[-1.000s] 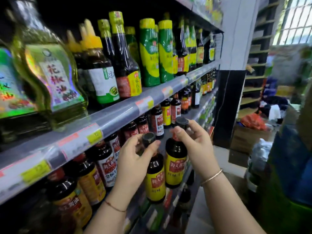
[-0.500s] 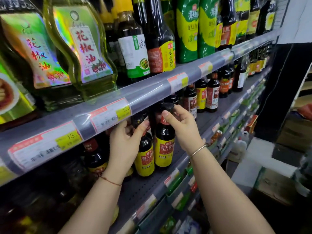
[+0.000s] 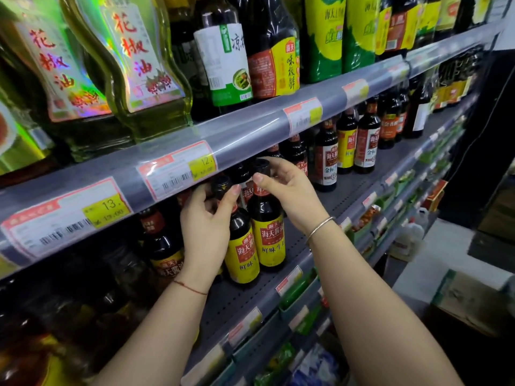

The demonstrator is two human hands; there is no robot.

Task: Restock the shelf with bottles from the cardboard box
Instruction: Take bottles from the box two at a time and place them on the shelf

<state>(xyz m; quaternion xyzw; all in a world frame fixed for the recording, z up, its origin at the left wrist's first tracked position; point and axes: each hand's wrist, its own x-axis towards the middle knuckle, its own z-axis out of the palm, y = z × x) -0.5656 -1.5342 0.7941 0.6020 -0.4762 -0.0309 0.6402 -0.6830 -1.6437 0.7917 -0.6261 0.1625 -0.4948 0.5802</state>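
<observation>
Two dark soy sauce bottles with yellow labels stand side by side on the grey middle shelf (image 3: 281, 291). My left hand (image 3: 206, 227) grips the neck of the left bottle (image 3: 242, 254), thumb near its black cap. My right hand (image 3: 289, 196) holds the neck of the right bottle (image 3: 269, 240), fingers curled around its cap just under the upper shelf's price rail (image 3: 245, 140). Both bottle bases rest on the shelf near its front edge. A cardboard box (image 3: 471, 299) sits on the floor at the lower right.
More dark sauce bottles (image 3: 348, 146) line the same shelf further right, and one (image 3: 163, 246) stands left of my hands. The shelf above carries green oil bottles (image 3: 139, 65) and tall sauce bottles (image 3: 273, 51). Lower shelves hold green packets (image 3: 295, 291).
Both hands carried the two bottles from the open aisle in under the upper shelf and set them down on the middle shelf. The view has moved closer to the shelving.
</observation>
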